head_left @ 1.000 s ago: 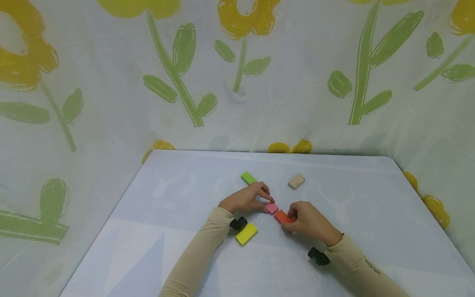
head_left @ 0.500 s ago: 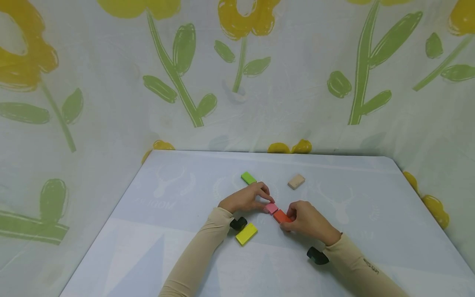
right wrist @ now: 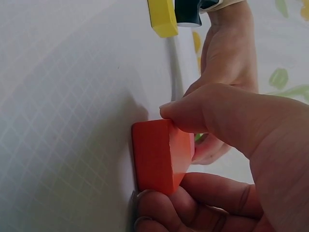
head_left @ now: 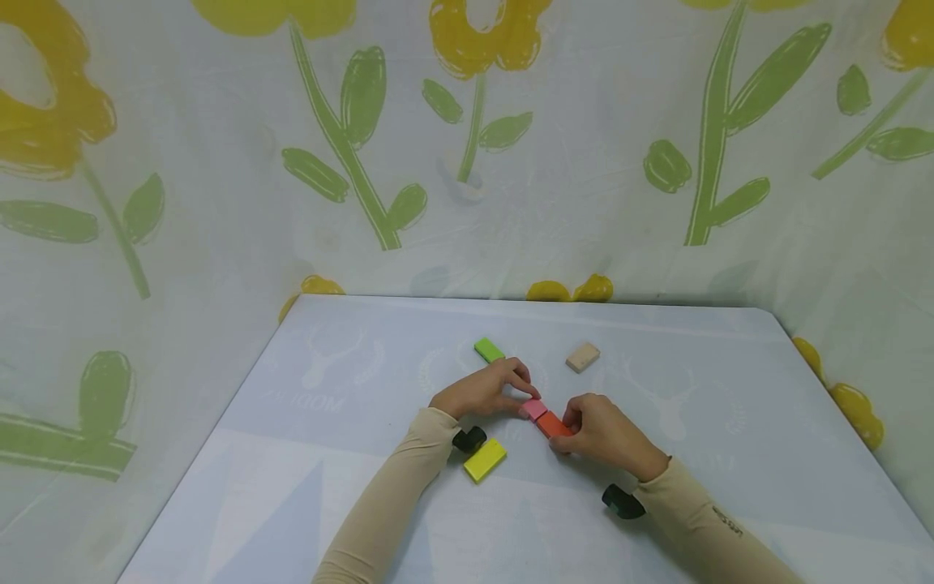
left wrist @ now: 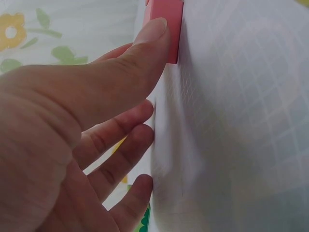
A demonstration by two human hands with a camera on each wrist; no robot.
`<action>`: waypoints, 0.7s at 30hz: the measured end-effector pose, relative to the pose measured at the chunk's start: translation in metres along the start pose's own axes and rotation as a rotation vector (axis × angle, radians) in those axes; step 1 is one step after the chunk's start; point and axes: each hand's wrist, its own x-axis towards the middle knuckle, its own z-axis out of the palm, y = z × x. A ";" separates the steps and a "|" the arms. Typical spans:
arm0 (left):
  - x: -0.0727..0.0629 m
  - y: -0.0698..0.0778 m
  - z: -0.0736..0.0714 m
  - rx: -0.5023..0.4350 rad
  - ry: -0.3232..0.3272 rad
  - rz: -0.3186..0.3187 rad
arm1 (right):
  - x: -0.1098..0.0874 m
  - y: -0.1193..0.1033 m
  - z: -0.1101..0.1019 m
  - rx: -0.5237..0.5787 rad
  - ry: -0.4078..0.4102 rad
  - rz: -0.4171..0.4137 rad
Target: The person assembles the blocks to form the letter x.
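Between thumb and fingers my left hand (head_left: 485, 391) pinches a pink block (head_left: 536, 409), which lies flat on the table. In the left wrist view the thumb presses the side of the pink block (left wrist: 171, 29), while the other fingers spread loosely by the tabletop. My right hand (head_left: 609, 434) pinches a red-orange block (head_left: 554, 426) by its sides, thumb on one and fingers on the other. End to end, the two blocks appear to touch. Seen from the right wrist, the red-orange block (right wrist: 157, 154) rests on the table.
A yellow block (head_left: 485, 461) lies by the left wrist, near its dark wrist camera (head_left: 469, 440). Beyond the left hand is a green block (head_left: 489, 349), partly covered by it. A plain wooden block (head_left: 583, 357) lies farther back on the white table (head_left: 350, 503).
My right hand has slid the red-orange block slightly left, closing the gap to the pink block. The left hand has stayed in place.
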 end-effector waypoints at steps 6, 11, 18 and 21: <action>0.000 -0.001 0.000 -0.005 0.000 0.000 | 0.000 -0.002 0.000 0.000 -0.003 0.021; 0.000 -0.002 0.000 -0.006 0.002 -0.002 | 0.001 -0.004 0.000 0.000 -0.006 0.042; 0.000 -0.002 0.000 -0.004 0.000 -0.008 | 0.001 -0.005 0.000 0.000 -0.006 0.032; 0.001 -0.003 0.001 -0.006 -0.002 -0.012 | 0.001 -0.005 0.000 -0.003 -0.006 0.031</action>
